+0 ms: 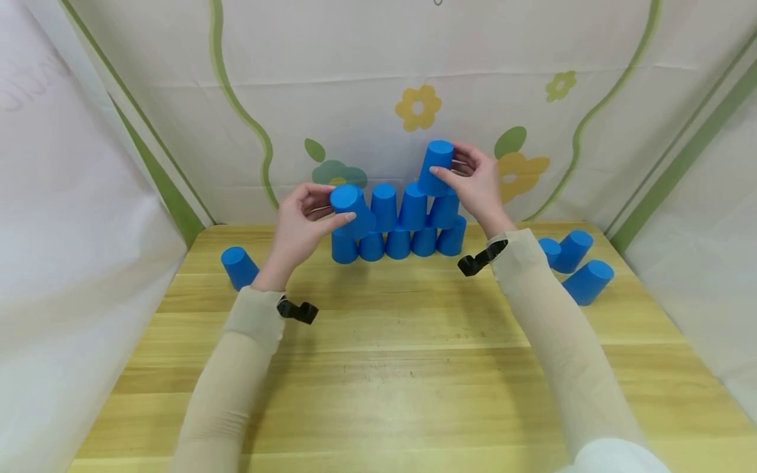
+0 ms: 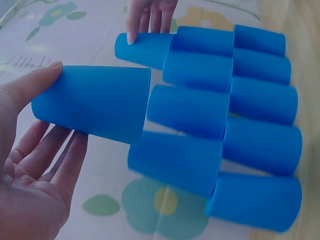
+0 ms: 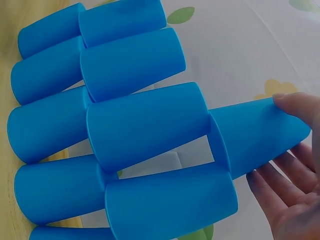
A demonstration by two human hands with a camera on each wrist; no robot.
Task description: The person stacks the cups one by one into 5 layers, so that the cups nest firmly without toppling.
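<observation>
From where I stand, a flower-printed cloth (image 1: 331,52) hangs behind the wooden table (image 1: 367,394). Near the middle of the table's far edge rises a stack of blue cups (image 1: 397,243), five in the lower row and four in the upper, all mouth down, so I can't see inside them. Two beige sleeves (image 1: 219,381) reach out over the table towards it. The left hand (image 1: 296,230) grips a blue cup (image 2: 95,100) between thumb and fingers, base up, at the upper row's left end; I can't tell whether it touches. The right hand (image 1: 480,184) grips another cup (image 3: 250,137) the same way, its rim down at the tops of the upper row's two right-hand cups. Three loose cups (image 1: 573,251) stand base up towards the far right corner, and a single cup (image 1: 239,268) by the left edge. Smallest are the black wrist mounts (image 1: 298,311), one at each cuff
</observation>
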